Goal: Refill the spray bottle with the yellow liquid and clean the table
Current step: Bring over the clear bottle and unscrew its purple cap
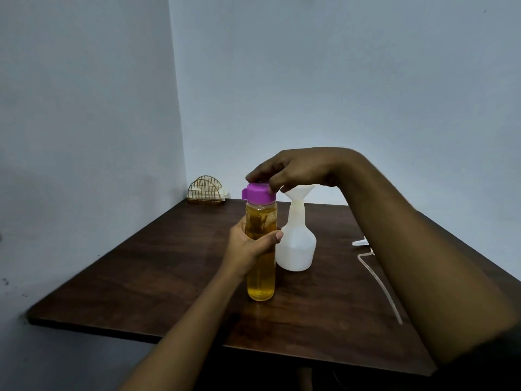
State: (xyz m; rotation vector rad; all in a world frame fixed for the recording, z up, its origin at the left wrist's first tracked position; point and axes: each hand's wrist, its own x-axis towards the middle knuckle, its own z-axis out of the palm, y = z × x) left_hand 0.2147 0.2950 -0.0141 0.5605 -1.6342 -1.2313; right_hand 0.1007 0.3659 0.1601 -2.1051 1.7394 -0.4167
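A clear bottle of yellow liquid [260, 280] stands upright on the dark wooden table [158, 266]. My left hand [248, 244] grips its middle. My right hand [290, 170] comes from above and holds its purple cap [258, 192] with curled fingers. Just right of it stands the white spray bottle body [296, 244], with a white funnel [297, 193] in its neck. The spray head's tube [380, 286] lies on the table to the right; the head [361, 242] itself is mostly hidden behind my right forearm.
A gold wire napkin holder [205, 190] with napkins sits in the far left corner against the wall. Walls close off the table's left and back sides. The table's near edge runs across the lower part of the view.
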